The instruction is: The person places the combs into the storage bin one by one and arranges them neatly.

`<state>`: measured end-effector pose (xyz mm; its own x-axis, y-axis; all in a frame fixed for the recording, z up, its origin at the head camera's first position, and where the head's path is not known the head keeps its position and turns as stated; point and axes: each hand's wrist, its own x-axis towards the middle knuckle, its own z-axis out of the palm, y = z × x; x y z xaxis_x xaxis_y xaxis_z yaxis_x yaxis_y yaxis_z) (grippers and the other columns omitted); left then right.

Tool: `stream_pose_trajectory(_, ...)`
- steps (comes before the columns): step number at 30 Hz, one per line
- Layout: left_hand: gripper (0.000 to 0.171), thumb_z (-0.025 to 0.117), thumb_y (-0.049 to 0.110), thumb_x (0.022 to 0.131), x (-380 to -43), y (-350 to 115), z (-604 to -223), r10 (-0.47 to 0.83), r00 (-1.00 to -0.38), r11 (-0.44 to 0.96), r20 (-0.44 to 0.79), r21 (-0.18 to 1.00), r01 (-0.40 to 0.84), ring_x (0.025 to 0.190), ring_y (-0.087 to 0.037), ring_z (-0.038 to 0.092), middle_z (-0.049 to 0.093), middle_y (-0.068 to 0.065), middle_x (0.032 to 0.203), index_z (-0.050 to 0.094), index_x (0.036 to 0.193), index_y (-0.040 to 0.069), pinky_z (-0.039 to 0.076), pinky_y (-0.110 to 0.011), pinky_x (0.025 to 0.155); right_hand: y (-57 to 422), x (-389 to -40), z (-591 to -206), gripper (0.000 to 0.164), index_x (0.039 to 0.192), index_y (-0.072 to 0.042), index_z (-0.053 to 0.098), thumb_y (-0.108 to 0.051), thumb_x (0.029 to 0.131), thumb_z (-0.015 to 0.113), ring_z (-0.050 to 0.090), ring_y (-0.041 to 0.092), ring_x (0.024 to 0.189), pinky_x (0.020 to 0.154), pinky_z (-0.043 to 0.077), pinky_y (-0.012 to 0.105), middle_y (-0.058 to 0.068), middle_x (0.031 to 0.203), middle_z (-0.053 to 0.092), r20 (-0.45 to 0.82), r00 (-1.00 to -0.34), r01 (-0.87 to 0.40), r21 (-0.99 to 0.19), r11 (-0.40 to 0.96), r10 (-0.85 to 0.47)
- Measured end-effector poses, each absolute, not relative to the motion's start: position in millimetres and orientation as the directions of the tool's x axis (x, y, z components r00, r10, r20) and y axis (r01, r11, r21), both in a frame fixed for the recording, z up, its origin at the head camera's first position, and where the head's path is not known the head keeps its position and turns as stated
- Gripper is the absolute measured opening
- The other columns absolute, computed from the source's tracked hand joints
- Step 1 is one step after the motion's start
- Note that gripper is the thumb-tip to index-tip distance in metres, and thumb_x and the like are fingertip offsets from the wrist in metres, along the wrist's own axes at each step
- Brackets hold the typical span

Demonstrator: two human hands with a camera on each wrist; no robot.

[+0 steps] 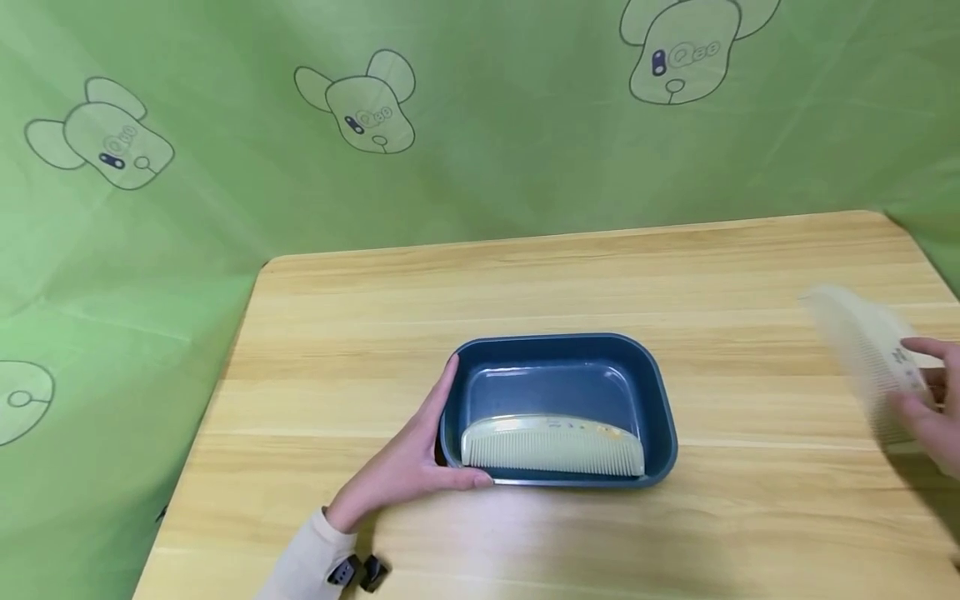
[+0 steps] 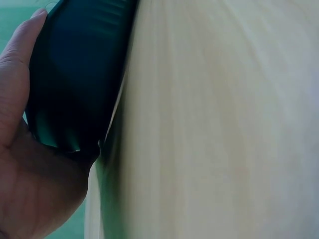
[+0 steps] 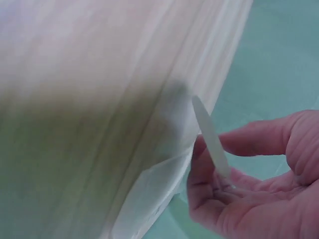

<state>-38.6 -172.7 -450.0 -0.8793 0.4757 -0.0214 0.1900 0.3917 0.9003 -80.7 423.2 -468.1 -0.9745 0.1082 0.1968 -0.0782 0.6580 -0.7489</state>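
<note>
Above the table (image 1: 360, 333), a comb (image 1: 873, 354) juts from the pinching right grip (image 1: 939, 423).

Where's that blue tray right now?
In the head view, the blue tray is on the wooden table, below and slightly right of centre; the left hand holds its left end, and a pale comb lies inside.

A pale, wood-grained table (image 1: 337, 333) with rounded far corners is backed by a creased green sheet (image 1: 510, 183), which is also seen past the table's left and right edges. Beyond the table's far edge, the sheet is marked with three outlined, round-eared cartoon heads (image 1: 375, 117), and part of another drawing (image 1: 22, 400) is shown left of the table. The table's near part is touched by a soft, whitish sheen (image 1: 540, 533).
</note>
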Motion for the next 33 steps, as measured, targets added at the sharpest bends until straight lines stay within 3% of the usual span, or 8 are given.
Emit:
stream_pose_trajectory(3,0.143,0.099,0.036,0.083,-38.2,-173.4,-450.9,0.473,-0.881,0.395,-0.024,0.899,0.187,0.166,-0.02,0.004,-0.006,0.008,0.182,-0.01,0.176,0.033,0.016,-0.058,0.129,421.1,-83.1,-466.8,0.084,0.143,-0.042,0.055,0.025,0.092,0.049,0.048,-0.018,0.08,0.056,0.039,0.005,-0.034,0.092,0.054,0.243,-0.965,-0.148,-0.822,0.55,0.104)
stream_pose_trajectory(8,0.143,0.099,0.04,0.083,-38.3,-174.3,-452.2,0.467,-0.884,0.396,-0.032,0.901,0.176,0.166,-0.018,0.004,-0.006,0.01,0.182,-0.01,0.175,0.036,0.016,-0.057,0.129,412.1,-87.4,-464.2,0.08,0.146,-0.024,0.068,0.031,0.091,0.048,0.061,-0.012,0.084,0.064,0.046,0.003,-0.025,0.098,0.069,0.311,-0.949,-0.273,-0.892,0.359,0.052)
stream_pose_trajectory(13,0.143,0.099,0.04,0.083,-39.2,-174.9,-454.0,0.474,-0.881,0.384,-0.003,0.901,0.204,0.166,-0.024,0.006,-0.005,0.003,0.182,-0.01,0.176,0.034,0.017,-0.061,0.128,401.4,-86.9,-456.3,0.074,0.147,-0.013,0.069,0.033,0.093,0.05,0.067,-0.007,0.084,0.069,0.051,0.006,-0.016,0.1,0.075,0.288,-0.957,-0.283,-0.923,0.262,-0.017)
stream_pose_trajectory(19,0.143,0.099,0.036,0.083,-38.3,-173.2,-452.3,0.473,-0.881,0.385,-0.023,0.904,0.183,0.166,-0.018,0.003,-0.007,0.01,0.181,-0.011,0.174,0.04,0.016,-0.058,0.129,388.5,-82.9,-449.8,0.062,0.147,-0.004,0.068,0.03,0.097,0.053,0.07,-0.003,0.089,0.072,0.053,0.007,-0.01,0.107,0.078,0.27,-0.962,-0.274,-0.952,0.138,-0.046)
stream_pose_trajectory(21,0.143,0.099,0.035,0.083,-38.0,-173.2,-451.8,0.47,-0.882,0.391,-0.031,0.903,0.177,0.166,-0.018,0.003,-0.007,0.011,0.181,-0.011,0.174,0.042,0.015,-0.057,0.129,384.7,-82.3,-446.8,0.063,0.147,-0.007,0.069,0.029,0.098,0.054,0.07,-0.003,0.089,0.071,0.052,0.008,-0.01,0.108,0.078,0.242,-0.969,-0.246,-0.959,0.143,-0.045)
stream_pose_trajectory(28,0.143,0.099,0.038,0.083,-37.1,-174.3,-451.3,0.463,-0.885,0.395,-0.037,0.903,0.169,0.166,-0.018,0.003,-0.006,0.009,0.181,-0.01,0.175,0.037,0.015,-0.058,0.129,369.5,-79.3,-430.8,0.062,0.149,-0.023,0.066,0.018,0.103,0.061,0.065,-0.003,0.086,0.068,0.05,0.009,-0.015,0.108,0.071,0.124,-0.99,-0.137,-0.929,0.345,-0.061)
stream_pose_trajectory(33,0.142,0.099,0.038,0.083,-36.8,-173.2,-450.1,0.464,-0.885,0.397,-0.039,0.902,0.169,0.166,-0.02,0.002,-0.007,0.008,0.181,-0.01,0.175,0.036,0.014,-0.059,0.129,358.7,-79.6,-423.1,0.059,0.149,-0.025,0.065,0.013,0.104,0.063,0.066,-0.002,0.087,0.069,0.05,0.01,-0.015,0.109,0.072,0.087,-0.993,-0.112,-0.923,0.368,-0.086)
